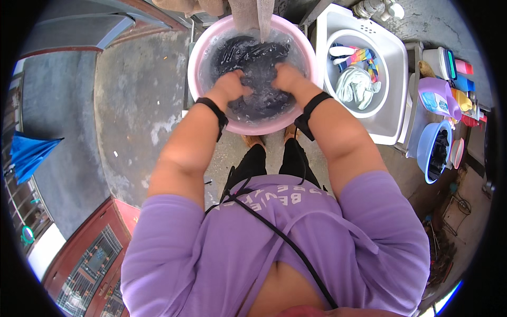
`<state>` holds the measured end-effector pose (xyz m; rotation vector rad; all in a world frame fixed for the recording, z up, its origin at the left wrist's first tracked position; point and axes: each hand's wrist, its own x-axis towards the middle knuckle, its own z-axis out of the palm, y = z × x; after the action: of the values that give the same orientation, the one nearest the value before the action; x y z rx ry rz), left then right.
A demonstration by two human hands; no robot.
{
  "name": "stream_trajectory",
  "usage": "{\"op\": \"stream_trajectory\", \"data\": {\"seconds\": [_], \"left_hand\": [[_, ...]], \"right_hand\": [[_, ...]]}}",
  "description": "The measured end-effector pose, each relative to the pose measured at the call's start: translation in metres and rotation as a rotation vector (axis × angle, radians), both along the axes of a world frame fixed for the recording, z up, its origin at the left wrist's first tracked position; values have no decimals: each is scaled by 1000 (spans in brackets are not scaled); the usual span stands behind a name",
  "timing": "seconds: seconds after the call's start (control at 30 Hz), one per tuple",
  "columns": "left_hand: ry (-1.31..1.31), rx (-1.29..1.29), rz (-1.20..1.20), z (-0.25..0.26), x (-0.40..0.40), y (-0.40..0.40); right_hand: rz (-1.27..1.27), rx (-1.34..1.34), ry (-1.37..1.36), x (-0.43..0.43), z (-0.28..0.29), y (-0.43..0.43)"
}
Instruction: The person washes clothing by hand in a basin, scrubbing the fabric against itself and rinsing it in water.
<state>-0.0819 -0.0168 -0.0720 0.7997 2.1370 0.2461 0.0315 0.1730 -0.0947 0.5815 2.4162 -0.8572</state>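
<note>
A round pink plastic basin point(192, 75) stands before me, filled with sudsy water. Wet dark cloth point(253, 51) lies bunched in it, partly under the surface. On the basin's left side my left hand point(233, 85) curls into the cloth, thumb set apart from the fingers. My right hand point(287, 77) grips the cloth opposite, its knuckles above the water. Both sets of fingertips are hidden by water and fabric. Black bands circle both wrists.
A stainless sink point(396, 123) at right holds a white basin point(328, 85) with a pale green cloth point(354, 87) and a multicoloured cloth point(358, 57). Beyond are a purple detergent container point(435, 97) and a blue basin point(424, 146) of black cloth. Brownish fabric point(247, 16) hangs over the pink basin's far rim.
</note>
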Motion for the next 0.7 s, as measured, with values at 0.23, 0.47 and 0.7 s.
{"op": "stream_trajectory", "data": {"seconds": [0.23,0.47,0.7], "left_hand": [[130,144,-78,86,-31,-30],[107,468,41,198,-40,-42],[134,671,21,331,-18,-44]], "right_hand": [[-341,-478,410,7,72,42],[84,-267,448,14,229,45],[236,32,485,23,323,44]]}}
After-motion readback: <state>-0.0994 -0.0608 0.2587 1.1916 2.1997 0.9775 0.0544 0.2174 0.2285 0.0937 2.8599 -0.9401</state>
